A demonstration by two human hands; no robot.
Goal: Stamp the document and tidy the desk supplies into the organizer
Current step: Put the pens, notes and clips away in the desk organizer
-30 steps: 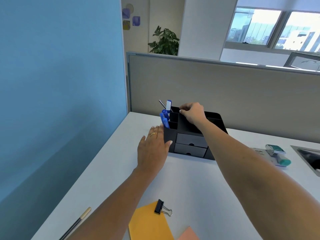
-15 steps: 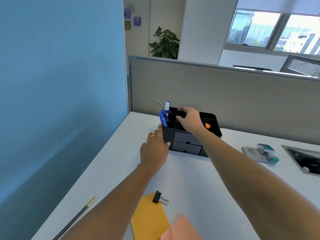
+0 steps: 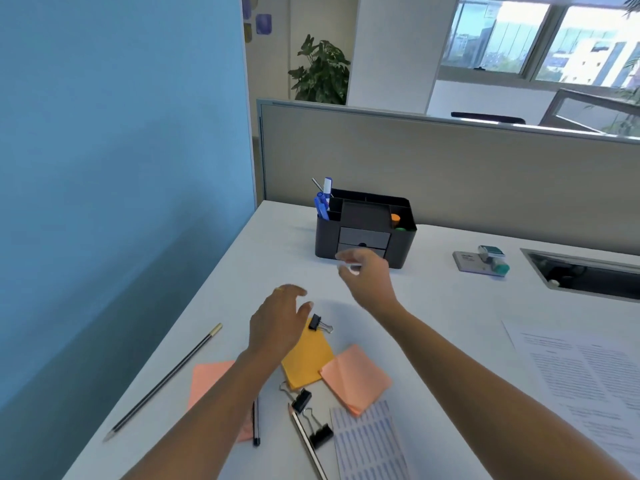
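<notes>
- The organizer (image 3: pixel 401 247) is a black plastic box with round corners. It stands on the white desk (image 3: pixel 450 323), at the back, next to the grey wall panel (image 3: pixel 450 168).
- It has two small grey drawers (image 3: pixel 363 235) in front and open slots on top.
- Blue pens (image 3: pixel 321 206) stick up from its left slot. An orange marker (image 3: pixel 395 220) peeks out of its right slot.
- The right hand (image 3: pixel 367 275) is in the air just in front of the organizer. Its fingers are curled. It is blurry, so I cannot tell if it holds something.
- The left hand (image 3: pixel 280 323) is nearer to the person than the organizer. Its fingers are spread wide and hold nothing.
- A small black binder clip (image 3: pixel 319 323) lies just beside that hand, at the edge of a yellow sticky pad (image 3: pixel 308 362).
- A pink sticky pad (image 3: pixel 356 377), two more black clips (image 3: pixel 301 400) and a sheet of blue labels (image 3: pixel 370 445) lie farther from the organizer.
- A long thin pencil (image 3: pixel 162 382) lies well to the front left of the organizer.
- The stamp (image 3: pixel 491 259), white and green, sits to the right of the organizer.
- The document (image 3: pixel 581 375), a flat white paper with rows of print, lies well to the front right of the organizer.
</notes>
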